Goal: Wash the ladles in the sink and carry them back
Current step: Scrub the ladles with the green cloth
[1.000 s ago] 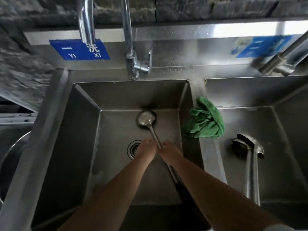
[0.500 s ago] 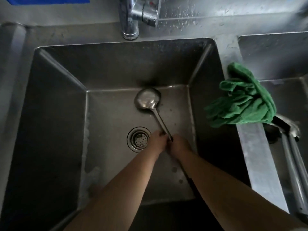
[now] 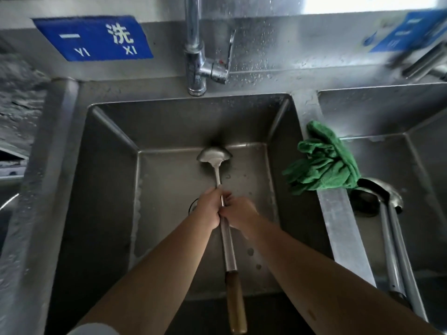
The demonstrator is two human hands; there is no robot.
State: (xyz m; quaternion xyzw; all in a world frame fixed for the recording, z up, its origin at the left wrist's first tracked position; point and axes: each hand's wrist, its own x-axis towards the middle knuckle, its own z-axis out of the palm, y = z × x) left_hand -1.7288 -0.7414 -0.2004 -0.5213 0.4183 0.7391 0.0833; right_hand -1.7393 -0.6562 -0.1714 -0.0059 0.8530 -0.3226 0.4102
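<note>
Washing looks to be the step in hand, with one ladle in the left basin and no water seen running from the tap [image 3: 194, 56] beyond the hands. Far left of the hands a blue sign [image 3: 93, 38] sits on the steel back wall. The left basin [image 3: 104, 189] lies under and around both hands, its drain partly hidden behind the left hand.

The left hand [image 3: 210, 207] is curled round the metal shaft of the ladle [image 3: 227, 245], and the right hand [image 3: 239, 213] wraps the same shaft from the other side, the two touching each other. The bowl of this ladle rests at the far wall of the basin, beyond the hands, and its wooden grip points back toward the person, between the forearms.

To the right of the hands a green cloth [image 3: 324, 165] is bunched on the divider between the basins. Further right, two more ladles [image 3: 391, 250] lie side by side in the right basin [image 3: 423, 165], bowls just beside the cloth, handles running toward the person.

My reading is that this ladle is being rubbed by hand along its shaft. The next move probably calls for running water or the cloth, which means freeing one hand while the other keeps hold. Carrying back is not yet begun.
</note>
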